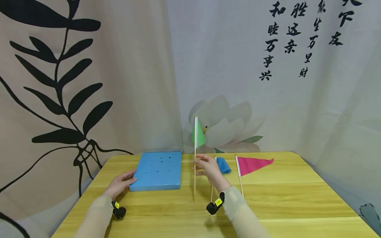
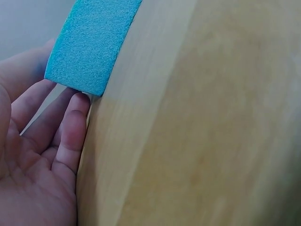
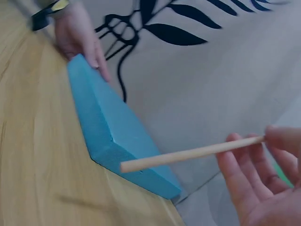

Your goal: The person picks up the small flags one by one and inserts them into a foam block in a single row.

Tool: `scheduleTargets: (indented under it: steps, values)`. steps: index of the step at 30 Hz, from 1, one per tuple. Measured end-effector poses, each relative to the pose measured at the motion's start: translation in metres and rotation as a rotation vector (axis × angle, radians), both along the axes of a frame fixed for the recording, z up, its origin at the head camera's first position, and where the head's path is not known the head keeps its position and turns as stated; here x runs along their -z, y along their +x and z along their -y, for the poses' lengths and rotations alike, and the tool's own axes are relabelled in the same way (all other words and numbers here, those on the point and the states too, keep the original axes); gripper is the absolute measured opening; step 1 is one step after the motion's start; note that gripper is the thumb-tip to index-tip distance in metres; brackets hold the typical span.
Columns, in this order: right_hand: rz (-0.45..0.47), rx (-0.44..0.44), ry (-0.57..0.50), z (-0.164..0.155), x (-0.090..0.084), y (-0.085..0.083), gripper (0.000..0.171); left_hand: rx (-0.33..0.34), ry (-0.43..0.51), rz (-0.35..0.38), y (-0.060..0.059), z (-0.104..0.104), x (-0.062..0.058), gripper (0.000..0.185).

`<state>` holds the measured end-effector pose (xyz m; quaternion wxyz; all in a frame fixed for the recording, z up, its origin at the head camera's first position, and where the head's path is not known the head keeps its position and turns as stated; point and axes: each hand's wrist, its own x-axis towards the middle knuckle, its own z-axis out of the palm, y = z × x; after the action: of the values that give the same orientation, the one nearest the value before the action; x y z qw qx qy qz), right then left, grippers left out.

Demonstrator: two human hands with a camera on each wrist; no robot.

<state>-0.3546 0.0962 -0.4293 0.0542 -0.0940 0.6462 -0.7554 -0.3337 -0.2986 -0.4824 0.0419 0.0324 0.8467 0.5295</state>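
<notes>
Even, soft indoor light; faint shadows under the hands on the table [image 1: 268,198]. Head view sharp, edges bowed. Both wrist views soft, slightly blurred close up.

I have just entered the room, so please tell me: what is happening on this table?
A person sits at a wooden table. The right hand pinches the stick of a green flag and holds it upright, its lower end just above the table beside a blue foam block with small holes in it. The left hand rests with straight fingers against the block's near left corner. A blue flag and a pink flag lie flat on the table to the right.
</notes>
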Motion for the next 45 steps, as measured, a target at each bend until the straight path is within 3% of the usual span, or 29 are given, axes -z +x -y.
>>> scheduleTargets:
  steps: [9, 23, 45]
  values:
    - [-0.069, 0.056, -0.038, 0.013, -0.024, -0.007, 0.027, -0.004, 0.001, -0.009, 0.001, -0.001, -0.003, 0.064]
    - [-0.125, 0.028, -0.108, 0.048, -0.028, -0.021, 0.031, 0.025, 0.019, 0.002, 0.000, 0.001, 0.000, 0.064]
    - [-0.147, 0.087, -0.127, 0.084, -0.044, -0.035, 0.023, 0.011, 0.043, 0.013, 0.002, 0.002, -0.001, 0.064]
